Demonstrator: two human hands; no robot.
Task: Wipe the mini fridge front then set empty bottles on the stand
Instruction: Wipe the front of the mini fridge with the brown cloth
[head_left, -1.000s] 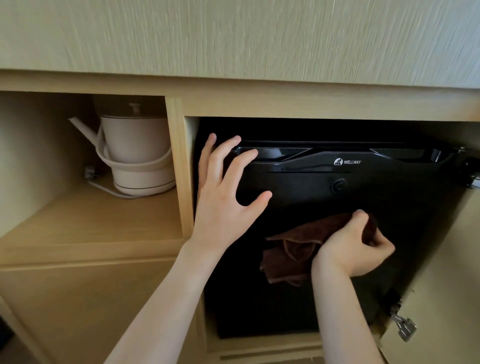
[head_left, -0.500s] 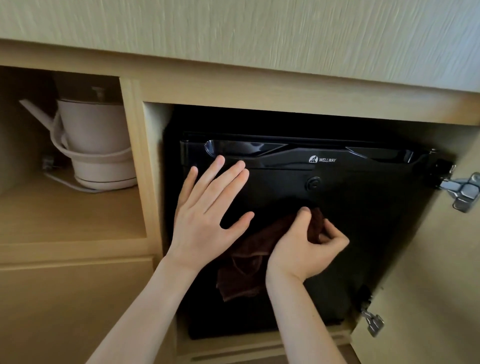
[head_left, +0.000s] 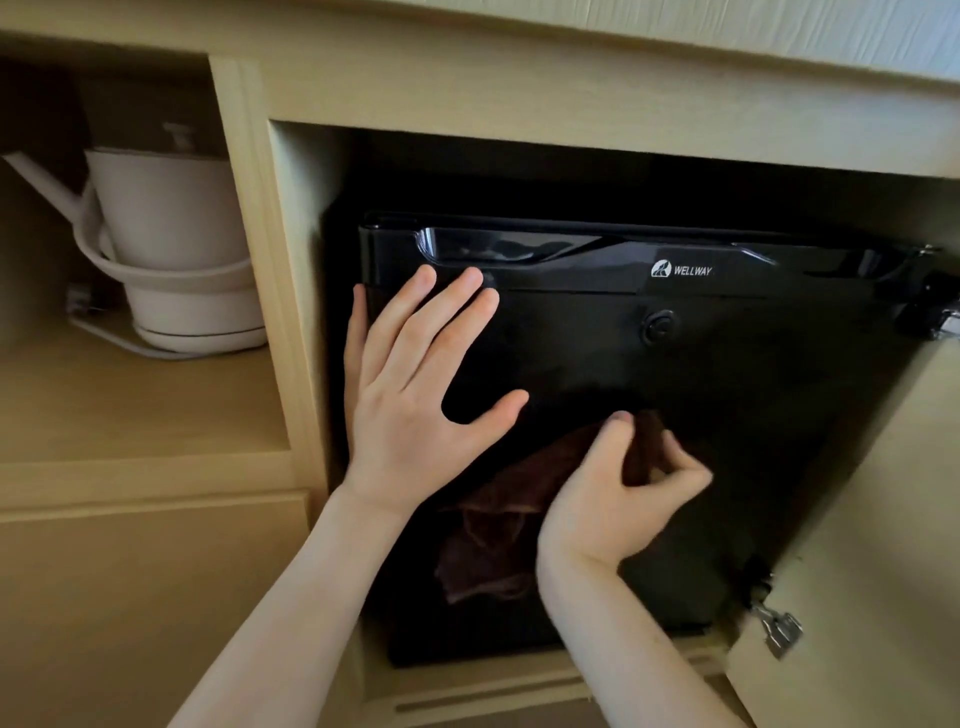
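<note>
A black mini fridge (head_left: 727, 395) with a WELLWAY logo stands inside a wooden cabinet bay, its door closed. My left hand (head_left: 415, 395) lies flat on the upper left of the fridge front, fingers spread. My right hand (head_left: 618, 493) pinches a dark brown cloth (head_left: 493, 540) against the middle of the door; the cloth hangs down to the left under my wrist. No bottles and no stand are in view.
A pale electric kettle (head_left: 171, 249) on its base sits on the open shelf to the left, its cord trailing behind. The cabinet door (head_left: 883, 519) stands open at the right, with metal hinges at top and bottom. A wooden divider (head_left: 270, 270) separates shelf and fridge.
My left hand slid down from the fridge's top edge to lie flat on the door. My right hand and the cloth shifted left across the door. The view shifted right.
</note>
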